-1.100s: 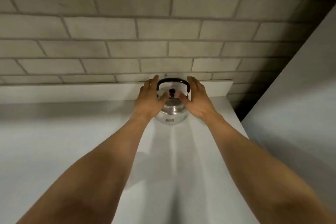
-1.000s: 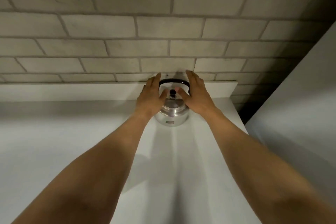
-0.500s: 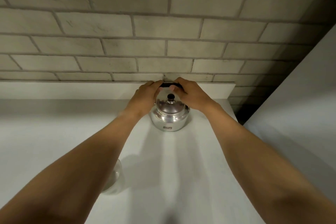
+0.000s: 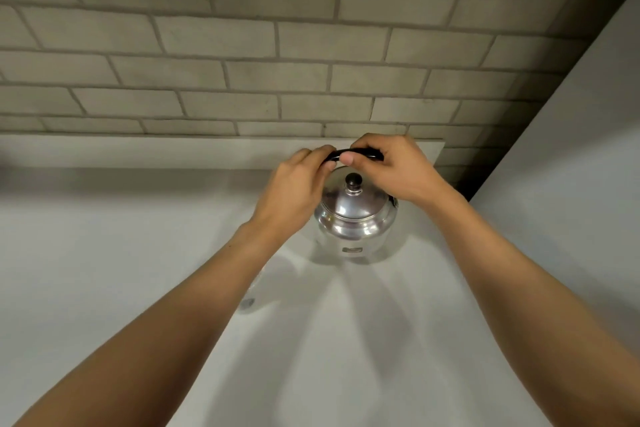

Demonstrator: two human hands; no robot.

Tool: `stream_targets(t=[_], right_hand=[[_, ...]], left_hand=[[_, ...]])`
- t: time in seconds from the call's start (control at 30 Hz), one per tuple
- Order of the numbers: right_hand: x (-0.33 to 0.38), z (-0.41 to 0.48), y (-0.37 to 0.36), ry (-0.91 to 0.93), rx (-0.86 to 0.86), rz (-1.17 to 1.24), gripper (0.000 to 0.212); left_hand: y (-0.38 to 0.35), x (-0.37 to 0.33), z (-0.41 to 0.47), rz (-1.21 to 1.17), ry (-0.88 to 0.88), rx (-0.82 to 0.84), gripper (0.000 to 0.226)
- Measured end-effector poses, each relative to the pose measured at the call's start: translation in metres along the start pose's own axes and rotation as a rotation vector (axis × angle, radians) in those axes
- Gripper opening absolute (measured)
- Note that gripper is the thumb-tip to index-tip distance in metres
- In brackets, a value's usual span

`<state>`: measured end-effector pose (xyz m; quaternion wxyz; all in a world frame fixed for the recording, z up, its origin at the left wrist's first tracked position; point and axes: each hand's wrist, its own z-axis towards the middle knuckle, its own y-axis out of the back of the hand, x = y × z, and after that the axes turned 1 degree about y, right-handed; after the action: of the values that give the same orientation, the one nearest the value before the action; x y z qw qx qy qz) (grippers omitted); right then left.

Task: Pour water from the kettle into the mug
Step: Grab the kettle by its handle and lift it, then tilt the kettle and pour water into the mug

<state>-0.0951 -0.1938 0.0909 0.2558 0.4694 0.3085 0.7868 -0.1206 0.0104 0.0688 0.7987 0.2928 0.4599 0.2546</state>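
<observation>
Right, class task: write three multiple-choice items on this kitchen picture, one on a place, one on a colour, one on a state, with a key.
1. Where does the kettle stand?
A. on the white counter near the brick wall
B. on a stove
C. in a sink

2. What colour is the kettle's handle?
A. red
B. black
C. white

3. What is the lid doing?
A. lying beside the kettle
B. held in a hand
C. sitting on the kettle

Key: 1 A, it rests on the counter; 2 B, dark between left hand and right hand; 3 C, knob upright on top.
</observation>
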Motion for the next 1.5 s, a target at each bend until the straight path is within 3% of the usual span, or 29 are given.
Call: stream_targets(t=[0.1, 0.23, 0.3, 0.43, 1.03, 1.5], right_hand=[[0.009, -0.022, 0.000, -0.010, -0.012, 0.010, 0.024], [0.020, -0.048, -0.004, -0.024, -0.016, 0.014, 0.022], [0.026, -0.058, -0.005, -0.021, -0.017, 0.011, 0.022], [0.040, -0.069, -0.004, 0.031, -0.008, -0.051, 0.021], [0.122, -0.050, 0.002, 0.205, 0.233, -0.239, 0.043], [0.163, -0.028, -0.013, 0.275, 0.372, -0.420, 0.043]], left_hand=[[0.002, -0.010, -0.037, -0.001, -0.001, -0.091, 0.041], [-0.009, -0.010, -0.099, 0.142, -0.165, -0.215, 0.035], [-0.021, -0.006, -0.126, 0.228, -0.242, -0.168, 0.035], [-0.037, -0.005, -0.150, 0.318, -0.211, -0.037, 0.047], [-0.021, -0.016, -0.168, 0.010, -0.123, -0.197, 0.045], [-0.021, -0.005, -0.168, -0.102, -0.108, -0.306, 0.046]])
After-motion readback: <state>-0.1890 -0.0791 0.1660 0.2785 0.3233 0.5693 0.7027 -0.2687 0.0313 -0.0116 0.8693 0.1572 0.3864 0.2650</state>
